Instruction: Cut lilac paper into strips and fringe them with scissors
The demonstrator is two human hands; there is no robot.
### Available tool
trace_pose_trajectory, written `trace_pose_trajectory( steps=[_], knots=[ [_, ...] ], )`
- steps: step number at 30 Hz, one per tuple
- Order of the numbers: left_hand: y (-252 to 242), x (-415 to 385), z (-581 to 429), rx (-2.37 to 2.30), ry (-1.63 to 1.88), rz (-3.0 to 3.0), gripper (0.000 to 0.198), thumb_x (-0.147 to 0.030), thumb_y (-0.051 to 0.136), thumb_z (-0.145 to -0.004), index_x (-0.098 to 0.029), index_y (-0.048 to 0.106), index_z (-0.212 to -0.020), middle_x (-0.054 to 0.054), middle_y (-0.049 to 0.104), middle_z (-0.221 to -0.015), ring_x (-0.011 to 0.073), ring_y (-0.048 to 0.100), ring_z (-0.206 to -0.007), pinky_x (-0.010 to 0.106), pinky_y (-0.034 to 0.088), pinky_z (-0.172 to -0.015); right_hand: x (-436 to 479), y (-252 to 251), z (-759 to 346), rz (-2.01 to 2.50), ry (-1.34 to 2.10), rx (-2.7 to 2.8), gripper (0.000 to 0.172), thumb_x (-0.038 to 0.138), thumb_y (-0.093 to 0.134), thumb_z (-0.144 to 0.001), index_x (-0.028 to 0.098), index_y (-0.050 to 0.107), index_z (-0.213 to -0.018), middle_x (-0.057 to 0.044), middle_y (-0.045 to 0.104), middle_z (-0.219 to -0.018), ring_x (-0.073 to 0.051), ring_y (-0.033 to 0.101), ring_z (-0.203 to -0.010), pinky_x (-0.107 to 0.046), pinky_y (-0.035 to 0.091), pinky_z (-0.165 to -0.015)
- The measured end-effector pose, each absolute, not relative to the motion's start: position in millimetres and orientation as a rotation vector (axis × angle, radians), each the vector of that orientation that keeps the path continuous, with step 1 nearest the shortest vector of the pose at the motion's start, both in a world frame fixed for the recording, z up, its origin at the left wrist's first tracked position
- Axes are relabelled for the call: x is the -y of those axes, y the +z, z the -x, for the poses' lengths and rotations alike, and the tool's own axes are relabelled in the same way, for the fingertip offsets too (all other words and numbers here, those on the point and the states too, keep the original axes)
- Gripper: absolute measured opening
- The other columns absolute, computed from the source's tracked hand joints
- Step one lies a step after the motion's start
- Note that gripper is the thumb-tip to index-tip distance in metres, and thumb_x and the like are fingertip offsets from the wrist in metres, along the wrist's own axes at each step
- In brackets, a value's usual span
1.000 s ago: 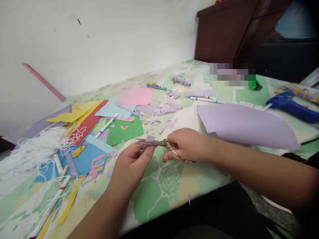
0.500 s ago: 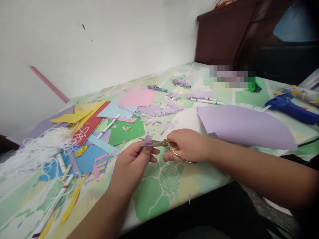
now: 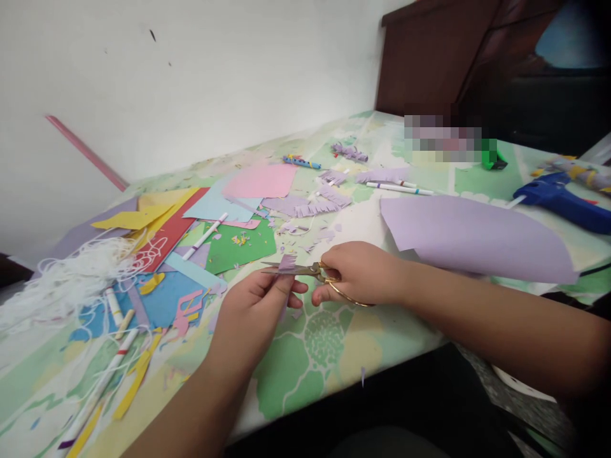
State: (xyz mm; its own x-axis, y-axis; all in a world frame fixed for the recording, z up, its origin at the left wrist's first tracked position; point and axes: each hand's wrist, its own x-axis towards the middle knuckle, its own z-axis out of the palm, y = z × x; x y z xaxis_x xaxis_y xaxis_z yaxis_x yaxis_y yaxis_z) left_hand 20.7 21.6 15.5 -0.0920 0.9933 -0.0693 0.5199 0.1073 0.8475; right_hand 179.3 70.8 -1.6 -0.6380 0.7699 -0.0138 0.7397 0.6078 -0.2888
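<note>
My left hand (image 3: 258, 312) pinches a small strip of purple paper (image 3: 288, 262) whose upper edge is cut into a fringe. My right hand (image 3: 360, 273) is closed around the gold handles of a pair of scissors (image 3: 312, 271), with one loop showing under the fingers. The scissor blades point left and lie across the strip, just above my left thumb, slightly apart at the tips. Part of the strip is hidden behind my left fingers. Beyond my hands, fringed purple paper pieces (image 3: 329, 200) and small scraps lie on the patterned tablecloth (image 3: 305, 375).
A large purple sheet (image 3: 477, 235) lies right of my hands, beside a blue glue gun (image 3: 563, 197). Leftward are coloured sheets, including a green one (image 3: 243, 248), a tangle of white yarn (image 3: 71, 273) and several markers (image 3: 205, 235). A white wall (image 3: 214, 76) borders the table's far side.
The scissor blades have shifted slightly on the purple strip, and its fringe shows more clearly. Both hands keep their holds. The view has tilted a little.
</note>
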Motion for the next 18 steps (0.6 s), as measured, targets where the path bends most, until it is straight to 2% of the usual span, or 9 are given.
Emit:
trace_pose_trajectory(
  steps=[6,18],
  knots=[
    [17.0,-21.8,-19.8,-1.691,0.862,-1.488,0.019,-0.033,0.049,-0.069,-0.018,0.061,-0.066,-0.002,0.059,-0.055,0.0106,0.053,-0.053,0.019,0.039,-0.049,-71.5,-0.7,-179.5,1.333,0.366,2.69,0.053,0.068,0.034,-0.061,0.018,0.051,-0.059,-0.001,0.05,-0.051,-0.01,0.037,-0.044,-0.021,0.02,-0.041],
    [9.3,-20.0,-17.6,-1.721,0.996,-1.597,0.021,-0.035,0.045,-0.072,-0.02,0.059,-0.067,-0.004,0.057,-0.054,0.0083,0.048,-0.046,0.018,0.033,-0.042,-72.6,-5.6,-181.7,1.251,0.445,2.684,0.053,0.066,0.034,-0.063,0.016,0.052,-0.064,-0.002,0.051,-0.057,-0.01,0.038,-0.048,-0.021,0.022,-0.045]
  ],
)
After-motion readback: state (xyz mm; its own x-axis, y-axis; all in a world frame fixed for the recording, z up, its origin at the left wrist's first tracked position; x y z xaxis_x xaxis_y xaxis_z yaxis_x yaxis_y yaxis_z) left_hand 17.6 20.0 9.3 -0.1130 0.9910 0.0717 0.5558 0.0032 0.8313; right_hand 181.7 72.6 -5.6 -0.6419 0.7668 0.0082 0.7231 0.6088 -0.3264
